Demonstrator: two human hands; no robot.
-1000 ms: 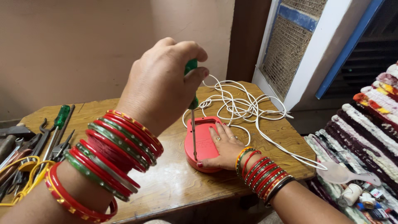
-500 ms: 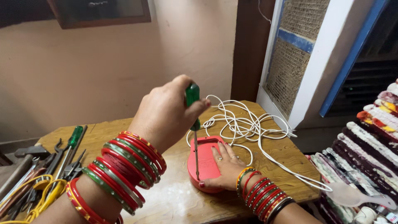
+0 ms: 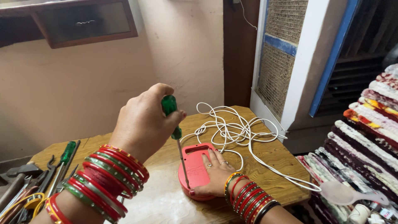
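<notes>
My left hand [image 3: 141, 124] is closed around the green handle of a screwdriver [image 3: 170, 108]. It holds the tool nearly upright, with the metal shaft running down to the red plastic device [image 3: 192, 164] on the wooden table [image 3: 265, 161]. The tip meets the device near its left edge. My right hand [image 3: 213, 174] lies flat on top of the device, fingers spread and thumb at its front rim. A tangled white cord [image 3: 236, 128] runs from behind the device across the table's right side. Both wrists carry several red, green and gold bangles.
Tools lie at the table's left end: a second green-handled screwdriver [image 3: 66, 153], a hammer and pliers [image 3: 20, 174], and yellow wire [image 3: 16, 203]. A wooden drawer [image 3: 83, 25] hangs on the wall. Folded cloths [image 3: 365, 141] and a clear plastic spoon [image 3: 348, 194] lie at right.
The view has lifted and pulled back, showing more wall and the drawer. My left hand stays above the red device with the screwdriver. My right hand stays flat on it.
</notes>
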